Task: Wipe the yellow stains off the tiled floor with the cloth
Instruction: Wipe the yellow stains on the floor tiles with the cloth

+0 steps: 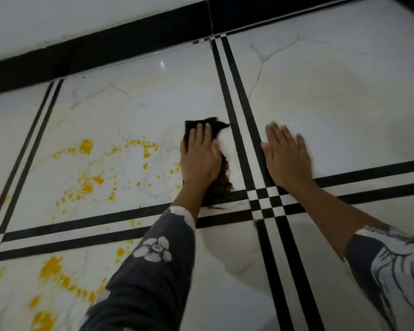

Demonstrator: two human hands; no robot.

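My left hand (199, 158) presses flat on a dark cloth (212, 126) on the white marble-look tiled floor (134, 111). The cloth sticks out beyond my fingertips and trails back under my wrist toward the black tile stripe. Yellow stains (86, 185) are spattered over the tile to the left of the cloth, with bigger yellow smears (50, 266) on the tile nearer me at lower left. My right hand (288, 158) lies flat on the neighbouring tile, palm down, fingers spread, holding nothing.
Double black stripes (239, 139) run between the tiles and cross in a checker pattern (264, 203) between my forearms. A black skirting band (129, 41) and a white wall lie at the far edge. The right-hand tile (344, 91) shows no stains.
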